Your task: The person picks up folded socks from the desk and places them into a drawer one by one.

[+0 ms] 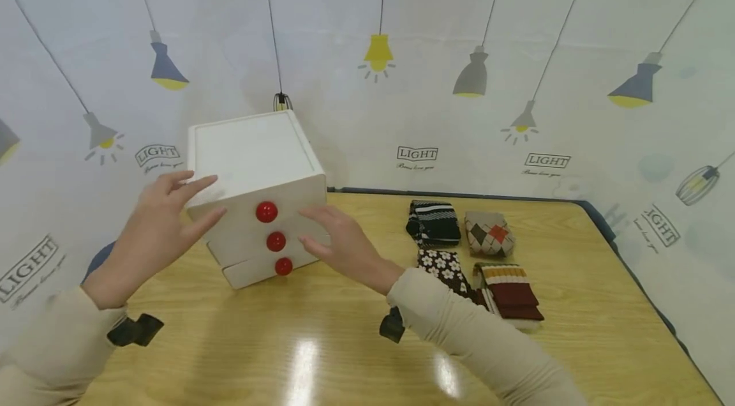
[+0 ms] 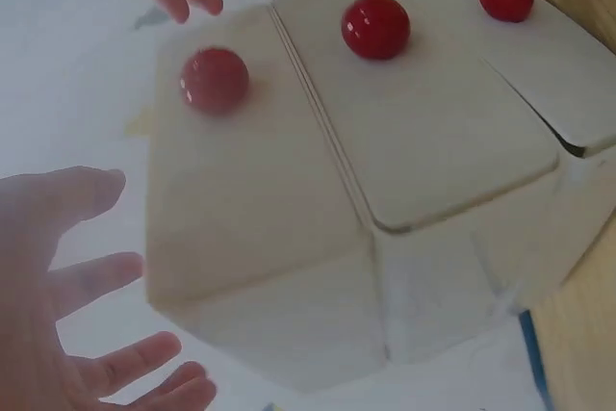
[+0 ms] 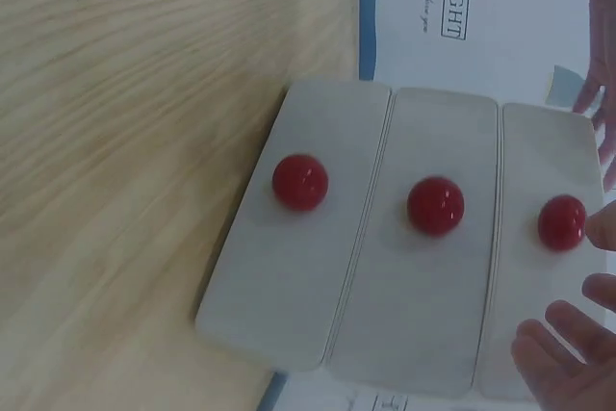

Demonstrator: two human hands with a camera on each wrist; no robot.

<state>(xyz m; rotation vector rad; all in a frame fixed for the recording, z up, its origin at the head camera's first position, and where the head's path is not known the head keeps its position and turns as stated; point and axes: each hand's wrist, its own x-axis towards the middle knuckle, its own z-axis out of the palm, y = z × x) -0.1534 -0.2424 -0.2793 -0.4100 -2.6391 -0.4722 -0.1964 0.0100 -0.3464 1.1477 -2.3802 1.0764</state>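
Observation:
A white three-drawer box (image 1: 252, 150) stands on the table, with a round red knob (image 1: 267, 212) on each drawer front. Its bottom drawer (image 2: 553, 64) juts slightly forward at one end. My left hand (image 1: 166, 221) is beside the box's upper left front corner, fingers spread and holding nothing; whether it touches the box I cannot tell. At the right side of the front, my right hand (image 1: 347, 243) hovers with extended fingers, also holding nothing. In the right wrist view, the right fingers (image 3: 553, 353) are near the top drawer's knob (image 3: 561, 223).
Several folded socks lie to the right: a black striped pair (image 1: 433, 225), an argyle pair (image 1: 490, 235), a flowered pair (image 1: 443, 267) and a maroon striped pair (image 1: 513, 297). The wooden table (image 1: 344, 355) ends at a lamp-printed backdrop (image 1: 367, 125) behind the box.

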